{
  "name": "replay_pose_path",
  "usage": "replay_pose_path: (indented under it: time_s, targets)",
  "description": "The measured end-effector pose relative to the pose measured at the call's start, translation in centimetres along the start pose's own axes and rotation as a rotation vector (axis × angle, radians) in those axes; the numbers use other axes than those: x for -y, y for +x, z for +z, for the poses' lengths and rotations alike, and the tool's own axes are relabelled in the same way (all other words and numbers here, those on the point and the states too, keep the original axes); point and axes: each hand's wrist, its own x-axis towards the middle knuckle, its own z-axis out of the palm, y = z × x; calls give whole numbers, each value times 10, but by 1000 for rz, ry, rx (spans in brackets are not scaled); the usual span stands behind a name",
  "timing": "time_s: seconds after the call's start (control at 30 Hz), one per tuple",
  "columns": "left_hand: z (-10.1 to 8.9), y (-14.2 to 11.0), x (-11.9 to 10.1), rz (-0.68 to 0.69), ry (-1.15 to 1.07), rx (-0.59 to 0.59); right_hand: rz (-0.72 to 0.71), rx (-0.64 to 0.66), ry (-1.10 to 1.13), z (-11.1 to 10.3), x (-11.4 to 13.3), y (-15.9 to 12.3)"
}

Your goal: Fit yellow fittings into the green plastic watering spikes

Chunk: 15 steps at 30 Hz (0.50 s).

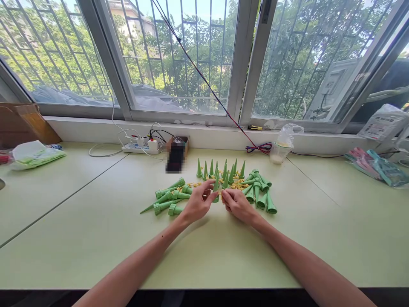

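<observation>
At a wide pale-green work table [96, 238] under a barred window [179, 55], you work with both forearms stretched out over the tabletop. To your left, a heap of green plastic cone spikes lying on their sides [168, 198] sits just beside your left wrist; to your right, a second heap of the same green cones [260, 192] lies close against your right hand. Behind your hands, a row of upright green plastic cones [220, 168] stands point-up, with a scatter of small yellow plastic pieces [236, 185] on the table among them. Near the sill rest a white power strip with plugged cables [140, 147] and a clear plastic cup wrapped in a bag [281, 149]. Your left hand [200, 202] has fingers curled narrow around a single green plastic cone [216, 187], held upright between both hands at table centre. Your right hand [238, 204] pinches at the cone's base, fingertips close together; what they grip cannot be told.
</observation>
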Motion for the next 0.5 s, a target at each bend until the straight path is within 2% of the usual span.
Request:
replay_pose_path:
  time_s: [0.1, 0.27, 0.5]
  targets:
    - [1, -1, 1, 18, 25, -8, 8, -2, 39, 1, -3, 1]
    - [2, -1, 2, 13, 19, -8, -20, -24, -22, 0, -1, 1]
    - [2, 2, -2, -89, -133, 16, -73, -88, -170, 0, 6, 2]
